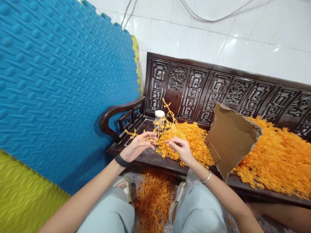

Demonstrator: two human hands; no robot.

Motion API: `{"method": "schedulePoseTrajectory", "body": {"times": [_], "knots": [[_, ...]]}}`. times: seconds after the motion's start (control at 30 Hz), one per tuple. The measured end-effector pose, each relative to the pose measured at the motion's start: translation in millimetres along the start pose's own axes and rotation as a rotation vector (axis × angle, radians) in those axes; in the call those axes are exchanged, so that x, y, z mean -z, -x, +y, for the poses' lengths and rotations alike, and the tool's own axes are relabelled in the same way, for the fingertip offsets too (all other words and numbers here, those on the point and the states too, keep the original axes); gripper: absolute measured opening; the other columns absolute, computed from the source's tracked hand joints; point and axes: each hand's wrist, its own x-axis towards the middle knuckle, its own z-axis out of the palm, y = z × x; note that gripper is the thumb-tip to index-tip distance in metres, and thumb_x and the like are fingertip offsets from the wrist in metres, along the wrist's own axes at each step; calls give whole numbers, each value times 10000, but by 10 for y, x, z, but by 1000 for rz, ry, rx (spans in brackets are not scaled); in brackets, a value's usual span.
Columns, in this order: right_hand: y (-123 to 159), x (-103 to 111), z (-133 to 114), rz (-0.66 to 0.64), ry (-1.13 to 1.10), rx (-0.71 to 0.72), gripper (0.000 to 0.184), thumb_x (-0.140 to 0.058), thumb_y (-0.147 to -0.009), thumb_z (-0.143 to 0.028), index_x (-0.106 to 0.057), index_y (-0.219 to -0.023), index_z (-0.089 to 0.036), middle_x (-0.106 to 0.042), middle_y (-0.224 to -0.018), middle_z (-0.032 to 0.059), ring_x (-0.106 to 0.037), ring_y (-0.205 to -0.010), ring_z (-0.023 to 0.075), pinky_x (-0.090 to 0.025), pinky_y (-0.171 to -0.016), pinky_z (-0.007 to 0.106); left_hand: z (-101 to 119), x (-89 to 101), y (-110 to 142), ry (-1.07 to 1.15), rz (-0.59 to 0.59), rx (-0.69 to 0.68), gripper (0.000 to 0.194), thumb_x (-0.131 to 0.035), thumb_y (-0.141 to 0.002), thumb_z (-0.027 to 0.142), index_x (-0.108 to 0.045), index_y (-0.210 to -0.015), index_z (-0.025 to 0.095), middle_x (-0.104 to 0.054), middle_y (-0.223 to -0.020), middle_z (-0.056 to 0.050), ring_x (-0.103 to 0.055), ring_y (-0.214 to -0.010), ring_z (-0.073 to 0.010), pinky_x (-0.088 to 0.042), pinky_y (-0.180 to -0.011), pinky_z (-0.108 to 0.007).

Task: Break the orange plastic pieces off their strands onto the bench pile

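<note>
My left hand point(136, 147) pinches a thin orange branching sprig point(143, 134) whose strands reach up and right over the bench. My right hand point(181, 149) is closed on the other end of the same tangle, just above a heap of small orange pieces point(191, 137) on the dark carved wooden bench point(150, 157). A black band sits on my left wrist, a silver bangle on my right. My knees in grey trousers are below the bench edge.
A torn cardboard sheet point(230, 142) stands between the near heap and a larger orange heap point(279, 158). A small white-capped jar point(159, 116) stands at the bench's back left. More orange sprigs point(153, 200) lie on the floor between my feet. Blue foam mats point(60, 81) lean at left.
</note>
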Motion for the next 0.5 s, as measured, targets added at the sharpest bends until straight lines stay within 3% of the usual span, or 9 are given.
{"method": "schedulePoseTrajectory", "body": {"times": [0.07,0.13,0.23,0.37,0.5], "knots": [[-7,6,9,26,21,24,178,-597,-750,-314,-688,-780,-165,-533,-643,6,-436,-498,68,-356,-476,206,-5,-25,14,-40,-54,69,317,-605,-627,82,-618,-939,138,-624,-877,-69,-571,-783,-191,-487,-650,-304],[-14,9,13,30,63,60,163,-596,-755,-300,-690,-789,-172,-558,-666,13,-451,-507,73,-370,-492,212,-7,-59,20,-37,-77,132,209,-578,-695,187,-631,-888,123,-634,-854,-90,-573,-787,-210,-482,-667,-333],[-22,4,9,-15,147,128,149,-589,-767,-281,-695,-768,-177,-597,-666,22,-498,-568,99,-407,-567,233,-12,-105,12,-43,-69,184,382,-450,-802,430,-636,-917,117,-640,-937,-125,-564,-882,-248,-459,-737,-374],[-4,-2,18,-95,249,225,158,-582,-778,-280,-702,-780,-178,-640,-709,35,-547,-676,126,-430,-668,255,-15,-116,-5,-104,43,70,421,-453,-808,482,-604,-1053,174,-594,-1132,-102,-495,-1067,-253,-408,-854,-374],[38,15,77,-127,340,277,202,-588,-769,-318,-695,-875,-184,-657,-728,34,-549,-658,119,-442,-638,235,5,-78,-11,-144,119,-36,357,-563,-758,424,-650,-984,162,-600,-1139,-103,-467,-1124,-261,-356,-927,-366]]}}
